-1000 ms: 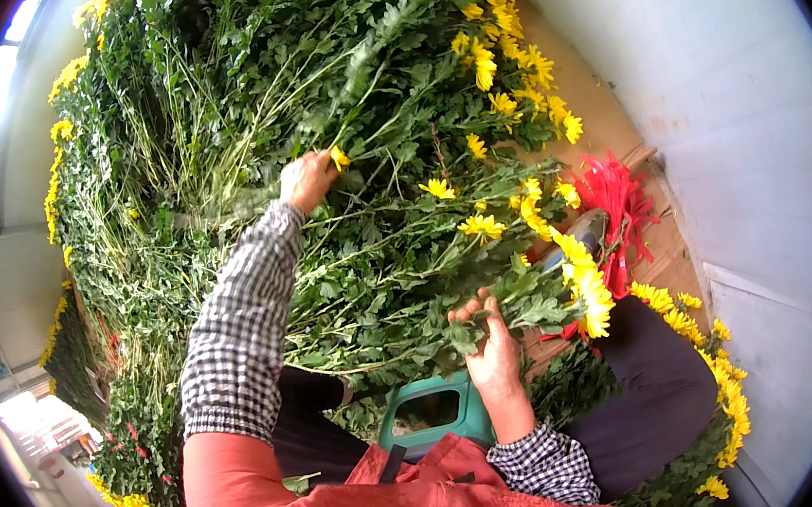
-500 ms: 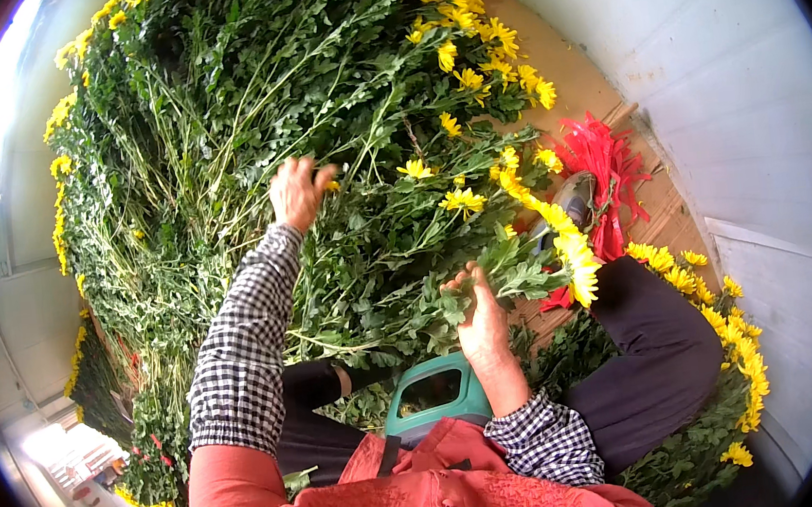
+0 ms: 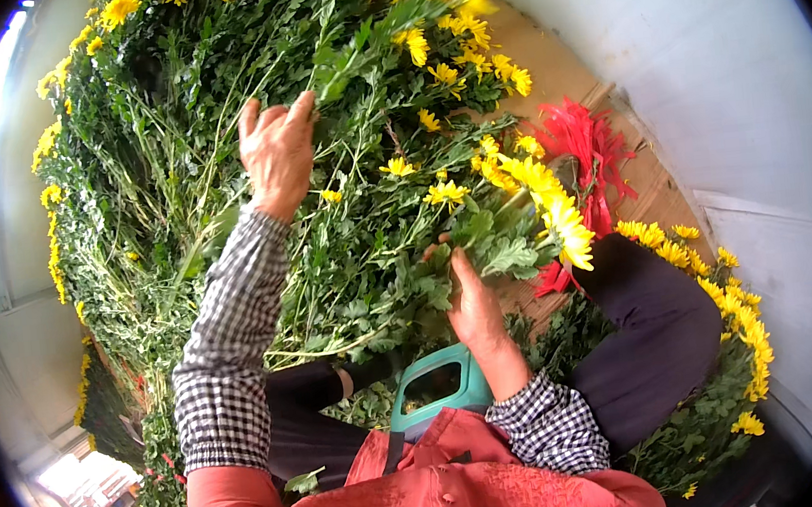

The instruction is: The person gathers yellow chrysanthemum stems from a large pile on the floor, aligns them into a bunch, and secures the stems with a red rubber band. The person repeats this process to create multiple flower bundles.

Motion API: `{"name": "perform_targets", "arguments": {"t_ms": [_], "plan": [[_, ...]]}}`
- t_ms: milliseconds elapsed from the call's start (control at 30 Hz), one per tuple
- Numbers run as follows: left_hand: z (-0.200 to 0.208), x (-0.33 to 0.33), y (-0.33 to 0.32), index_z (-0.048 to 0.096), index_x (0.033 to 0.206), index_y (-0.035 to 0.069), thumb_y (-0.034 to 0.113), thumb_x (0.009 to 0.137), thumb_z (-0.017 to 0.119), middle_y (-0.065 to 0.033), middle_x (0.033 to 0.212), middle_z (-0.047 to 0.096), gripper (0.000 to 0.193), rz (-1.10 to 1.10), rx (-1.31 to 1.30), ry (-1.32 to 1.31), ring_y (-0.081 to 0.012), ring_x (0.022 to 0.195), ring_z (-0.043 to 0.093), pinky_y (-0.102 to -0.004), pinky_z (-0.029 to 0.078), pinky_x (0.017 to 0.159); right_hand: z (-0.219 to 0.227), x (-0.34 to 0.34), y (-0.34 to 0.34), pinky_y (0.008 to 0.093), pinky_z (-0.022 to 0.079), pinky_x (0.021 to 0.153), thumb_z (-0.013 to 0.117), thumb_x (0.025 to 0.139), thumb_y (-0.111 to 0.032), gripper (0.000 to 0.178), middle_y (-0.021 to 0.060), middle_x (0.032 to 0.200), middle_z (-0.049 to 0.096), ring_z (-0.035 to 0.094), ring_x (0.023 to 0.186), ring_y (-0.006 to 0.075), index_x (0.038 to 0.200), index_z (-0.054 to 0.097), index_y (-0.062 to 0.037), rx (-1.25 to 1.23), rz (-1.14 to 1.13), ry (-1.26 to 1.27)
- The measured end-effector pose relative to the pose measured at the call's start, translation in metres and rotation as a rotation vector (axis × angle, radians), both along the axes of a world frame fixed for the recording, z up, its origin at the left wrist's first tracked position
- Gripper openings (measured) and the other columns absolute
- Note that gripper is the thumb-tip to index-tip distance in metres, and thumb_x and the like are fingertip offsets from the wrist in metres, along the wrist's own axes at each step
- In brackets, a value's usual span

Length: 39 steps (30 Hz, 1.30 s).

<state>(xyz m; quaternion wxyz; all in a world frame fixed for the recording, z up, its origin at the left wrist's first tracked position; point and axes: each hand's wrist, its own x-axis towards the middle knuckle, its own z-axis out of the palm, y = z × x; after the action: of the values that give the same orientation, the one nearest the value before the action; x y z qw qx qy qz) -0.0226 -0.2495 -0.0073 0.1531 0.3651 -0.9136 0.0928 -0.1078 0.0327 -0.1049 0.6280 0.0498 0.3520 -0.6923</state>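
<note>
Pile of leafy yellow-flowered stems [image 3: 161, 150]: below and on all sides of the left fingers; extends to the right fingertips. Pale wall [image 3: 680, 51]: well to the right of both sets of fingers. Second bank of yellow flowers [image 3: 679, 447]: right of and nearer the body than the right fingers. Bunch of yellow flowers [image 3: 503, 244]: within the right fingers, blooms to their upper right. Red strips [image 3: 584, 148]: beyond the blooms, right of the right fingers. Teal plastic frame [image 3: 475, 384]: bodyward of the right fingers. Left hand [image 3: 278, 163]: raised over the pile, fingers bent, thumb apart from them; whether a stem is pinched cannot be told. Right hand [image 3: 475, 310]: thumb up against the bunch, fingers curled behind, partly hidden. Small bloom [image 3: 331, 196]: bodyward of the left fingers, near the wrist.
</note>
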Motion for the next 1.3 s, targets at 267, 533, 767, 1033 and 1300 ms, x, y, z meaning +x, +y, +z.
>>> {"name": "perform_targets", "arguments": {"t_ms": [267,533,767,1033,1300], "plan": [[-0.010,0.097,0.113,0.059,0.121,0.003,0.000,0.089,0.057,-0.0138,0.102,0.069,0.032,-0.075,0.881,0.520,-0.0135,0.071,0.068,-0.0255,0.058,0.058,0.050,-0.008,-0.008,0.0335,0.041,0.101,0.049,0.096,-0.039,0.053,0.0056,0.131,0.052,0.050,0.118,0.0181,0.138,0.039,-0.0085,-0.176,-0.068,-0.238],[-0.059,0.128,0.201,0.061,0.120,0.001,-0.008,0.089,0.054,-0.0076,0.109,0.065,0.033,0.194,1.173,0.662,-0.0119,0.101,0.059,-0.0259,0.048,0.091,0.073,-0.002,0.000,0.0368,0.041,0.100,0.050,0.096,-0.037,0.050,0.0082,0.132,0.052,0.050,0.119,0.0200,0.138,0.041,-0.0118,-0.250,-0.060,-0.147],[-0.071,0.141,0.239,0.060,0.113,-0.003,-0.005,0.091,0.053,-0.0050,0.104,0.065,0.023,0.266,1.284,1.071,-0.0088,0.095,0.057,-0.0231,0.044,0.086,0.055,0.010,-0.001,0.0315,0.046,0.094,0.043,0.099,-0.038,0.047,0.0046,0.126,0.056,0.054,0.114,0.0146,0.137,0.043,-0.0111,-0.198,-0.044,-0.178],[-0.057,0.131,0.241,0.058,0.106,0.000,-0.003,0.084,0.064,-0.0029,0.083,0.047,0.023,0.119,0.958,0.722,-0.0125,0.069,0.045,-0.0246,0.040,0.060,0.057,0.010,-0.002,0.0345,0.046,0.094,0.042,0.099,-0.037,0.043,0.0040,0.126,0.056,0.055,0.112,0.0159,0.134,0.046,-0.0104,-0.142,-0.081,-0.184],[-0.044,0.123,0.230,0.055,0.107,0.001,-0.008,0.082,0.061,-0.0102,0.095,0.057,0.027,0.007,0.774,0.589,-0.0198,0.078,0.054,-0.0262,0.045,0.068,0.040,0.010,0.000,0.0306,0.037,0.102,0.042,0.098,-0.044,0.056,0.0039,0.135,0.049,0.048,0.117,0.0142,0.138,0.041,-0.0055,-0.144,-0.006,0.377]]}}
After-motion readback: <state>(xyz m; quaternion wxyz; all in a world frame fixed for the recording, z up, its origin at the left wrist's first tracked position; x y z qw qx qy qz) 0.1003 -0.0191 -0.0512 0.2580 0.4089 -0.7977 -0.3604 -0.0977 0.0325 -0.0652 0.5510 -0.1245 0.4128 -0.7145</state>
